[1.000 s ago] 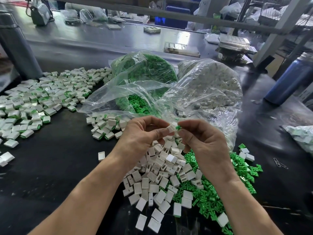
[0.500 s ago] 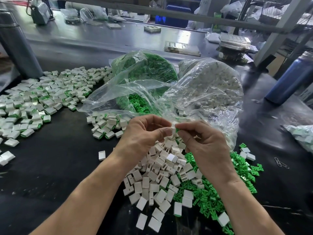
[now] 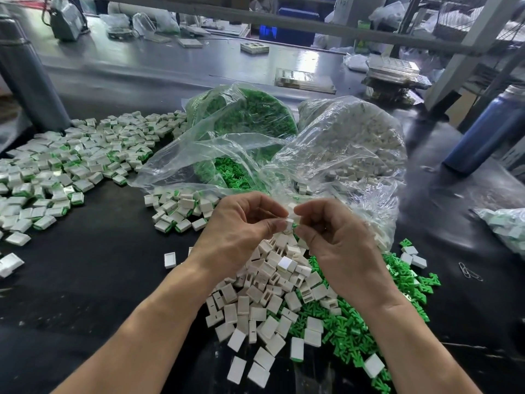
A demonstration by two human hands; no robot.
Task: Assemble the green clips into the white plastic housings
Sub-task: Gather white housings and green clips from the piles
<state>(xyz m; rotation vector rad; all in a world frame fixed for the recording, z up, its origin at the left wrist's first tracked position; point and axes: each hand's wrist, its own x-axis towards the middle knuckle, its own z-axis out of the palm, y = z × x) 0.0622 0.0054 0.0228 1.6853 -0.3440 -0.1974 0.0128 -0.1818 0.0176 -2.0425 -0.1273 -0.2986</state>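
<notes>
Your left hand (image 3: 241, 223) and right hand (image 3: 338, 237) meet above the middle of the desk (image 3: 85, 280), fingertips together. Your left thumb and fingers pinch a white housing (image 3: 289, 223); your right fingertips pinch at its right side, where a sliver of green clip (image 3: 295, 224) shows. Whether the clip is fully seated you cannot tell from here.

Under your hands lies a heap of housings (image 3: 267, 294), with a heap of clips (image 3: 369, 308) touching it on the right and running toward the near edge. Behind stand two open bags, the clip bag (image 3: 241, 115) and the housing bag (image 3: 355, 143), side by side. Finished pieces (image 3: 71, 166) spread along the left edge, with a smaller cluster (image 3: 179, 209) just beside your left hand.

Bare dark desk shows at your near left, between the finished pieces and your left forearm, and at the right past the clips, where paperclips (image 3: 470, 271) lie.
</notes>
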